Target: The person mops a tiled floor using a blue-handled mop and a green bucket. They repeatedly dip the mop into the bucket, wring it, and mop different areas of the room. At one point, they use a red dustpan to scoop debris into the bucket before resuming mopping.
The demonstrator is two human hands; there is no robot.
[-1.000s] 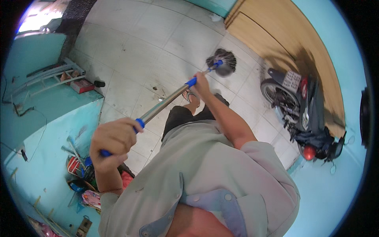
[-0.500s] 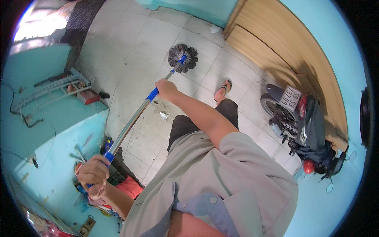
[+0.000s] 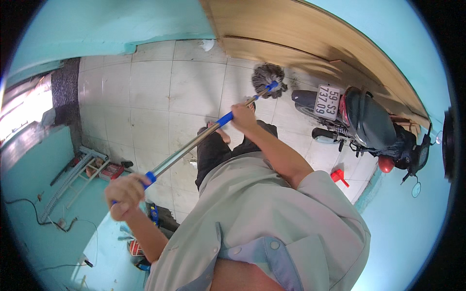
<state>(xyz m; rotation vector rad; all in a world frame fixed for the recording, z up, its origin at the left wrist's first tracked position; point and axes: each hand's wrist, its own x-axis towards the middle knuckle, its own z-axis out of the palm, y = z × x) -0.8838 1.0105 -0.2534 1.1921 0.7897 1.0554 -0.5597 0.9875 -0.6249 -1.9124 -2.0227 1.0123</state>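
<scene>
A mop (image 3: 182,150) with a silver and blue handle slants across in front of my body. My left hand (image 3: 127,196) is closed round the blue grip at the handle's near end; its fingers are a little blurred. Farther along, my right hand (image 3: 243,118) wraps the handle at its blue middle sleeve. The grey string mop head (image 3: 268,80) rests spread on the tiled floor (image 3: 196,87), close to the wooden panel and the rear of the motorbike. One foot shows below the handle, and the other is mostly hidden behind my right hand and the handle.
A parked motorbike (image 3: 364,116) stands on the right, beside a long wooden panel (image 3: 291,36). A red plastic object (image 3: 339,177) lies on the floor near it. At left, a white metal rack (image 3: 73,182) and a red box (image 3: 112,171) sit by the turquoise wall.
The mop head has swept right toward the motorbike, with both hands still on the handle. My view has turned and my feet have shifted. The red plastic object has come into sight.
</scene>
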